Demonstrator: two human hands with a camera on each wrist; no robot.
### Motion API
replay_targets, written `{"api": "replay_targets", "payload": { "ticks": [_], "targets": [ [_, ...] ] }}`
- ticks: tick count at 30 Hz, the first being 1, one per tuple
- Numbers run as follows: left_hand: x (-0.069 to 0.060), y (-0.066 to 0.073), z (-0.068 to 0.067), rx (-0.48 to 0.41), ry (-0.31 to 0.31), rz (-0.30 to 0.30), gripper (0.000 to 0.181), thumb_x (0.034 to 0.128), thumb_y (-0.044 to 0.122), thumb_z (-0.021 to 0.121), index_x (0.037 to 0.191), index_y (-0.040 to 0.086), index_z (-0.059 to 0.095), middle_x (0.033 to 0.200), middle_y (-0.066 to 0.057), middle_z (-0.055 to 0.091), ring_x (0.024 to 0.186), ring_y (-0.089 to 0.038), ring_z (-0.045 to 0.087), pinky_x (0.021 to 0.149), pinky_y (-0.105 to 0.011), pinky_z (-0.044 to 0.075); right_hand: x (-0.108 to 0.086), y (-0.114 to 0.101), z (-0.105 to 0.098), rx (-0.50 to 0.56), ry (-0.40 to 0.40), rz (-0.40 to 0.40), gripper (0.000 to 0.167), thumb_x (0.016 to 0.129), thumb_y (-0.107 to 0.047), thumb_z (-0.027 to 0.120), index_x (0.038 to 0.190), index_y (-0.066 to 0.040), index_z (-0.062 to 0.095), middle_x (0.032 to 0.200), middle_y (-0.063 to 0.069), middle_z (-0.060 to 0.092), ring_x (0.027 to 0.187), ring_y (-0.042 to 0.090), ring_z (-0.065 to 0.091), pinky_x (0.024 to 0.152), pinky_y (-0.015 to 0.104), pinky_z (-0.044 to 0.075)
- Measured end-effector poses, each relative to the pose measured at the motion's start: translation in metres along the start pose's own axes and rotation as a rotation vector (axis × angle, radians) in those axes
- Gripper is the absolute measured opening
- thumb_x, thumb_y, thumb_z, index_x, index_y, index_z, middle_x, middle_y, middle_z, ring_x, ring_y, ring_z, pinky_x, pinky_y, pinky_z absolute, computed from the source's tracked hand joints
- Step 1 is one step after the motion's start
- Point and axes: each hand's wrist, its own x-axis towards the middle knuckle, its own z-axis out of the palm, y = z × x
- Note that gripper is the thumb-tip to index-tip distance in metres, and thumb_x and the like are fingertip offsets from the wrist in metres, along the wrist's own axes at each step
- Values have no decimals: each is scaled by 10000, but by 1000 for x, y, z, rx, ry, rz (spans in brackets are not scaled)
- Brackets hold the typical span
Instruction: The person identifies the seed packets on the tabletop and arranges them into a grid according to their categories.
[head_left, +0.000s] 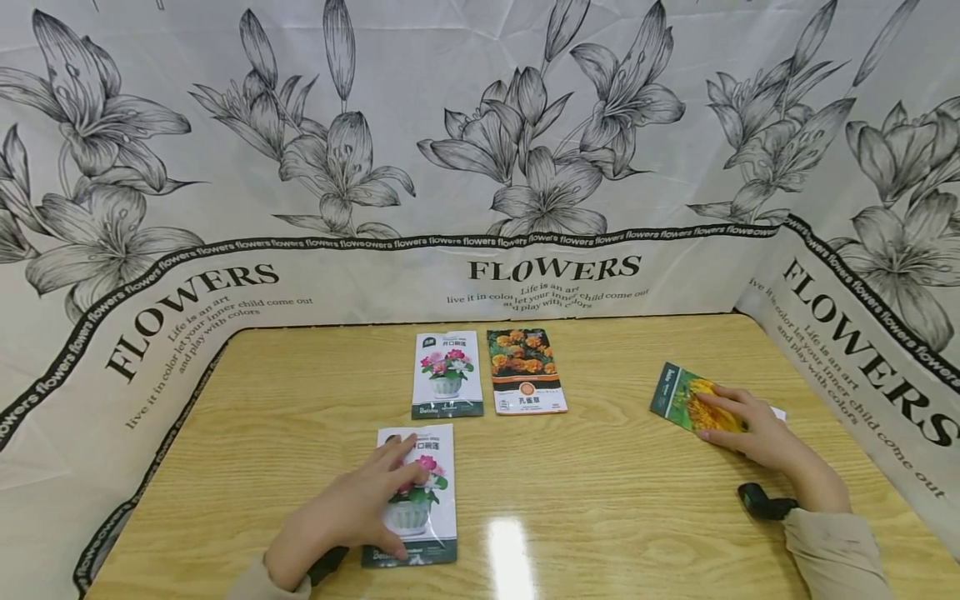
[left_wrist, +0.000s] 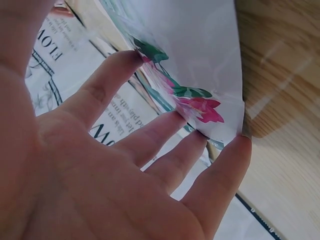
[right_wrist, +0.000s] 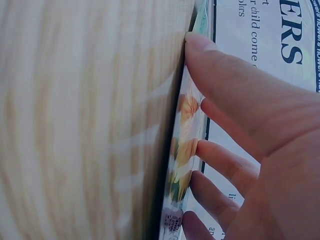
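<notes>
My left hand rests with fingers spread on a white seed packet printed with pink flowers in a bowl. In the left wrist view, its fingertips touch the face of this packet. Over on the right, my right hand lies on a green seed packet with yellow flowers, which is tilted on the table and partly covered. Fingertips and thumb touch the front of that thin packet in the right wrist view. Both packets' undersides are hidden.
Behind the left hand's packet, another white pink-flower packet lies beside an orange-flower packet. All are on a wooden table. Flower-printed cloth stands along the table's back and sides.
</notes>
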Motion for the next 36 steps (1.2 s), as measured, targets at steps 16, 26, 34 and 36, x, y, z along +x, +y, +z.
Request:
{"api": "replay_targets", "payload": {
  "ticks": [16, 26, 34, 36],
  "targets": [
    [8, 2, 4, 23, -17, 6, 739, 607, 432, 943, 1247, 275, 610, 1625, -136, 220, 1472, -428, 183, 996, -706, 370, -1, -1, -1, 13, 2, -4, 609, 861, -168, 768, 1352, 99, 526, 1397, 406, 354, 1234, 664, 271, 900, 790, 247],
    [11, 5, 6, 22, -23, 10, 730, 617, 460, 928, 1250, 293, 605, 1632, -124, 206, 1473, -433, 176, 964, -734, 373, -1, -1, 0, 14, 5, -4, 607, 856, -163, 772, 1346, 103, 530, 1390, 406, 359, 1229, 666, 274, 900, 790, 247],
    [13, 7, 7, 6, -22, 27, 716, 620, 456, 925, 1234, 297, 594, 1635, -129, 192, 1477, -435, 156, 957, -741, 372, -1, -2, -1, 18, 4, 1, 607, 857, -167, 771, 1346, 102, 530, 1393, 412, 353, 1229, 669, 269, 903, 795, 237],
    [13, 7, 7, 3, -26, 28, 729, 623, 458, 922, 1251, 290, 592, 1636, -128, 189, 1480, -429, 150, 966, -736, 369, -1, -2, -1, 18, 4, 1, 608, 859, -166, 769, 1346, 105, 528, 1392, 412, 352, 1229, 668, 269, 903, 795, 237]
  ]
}}
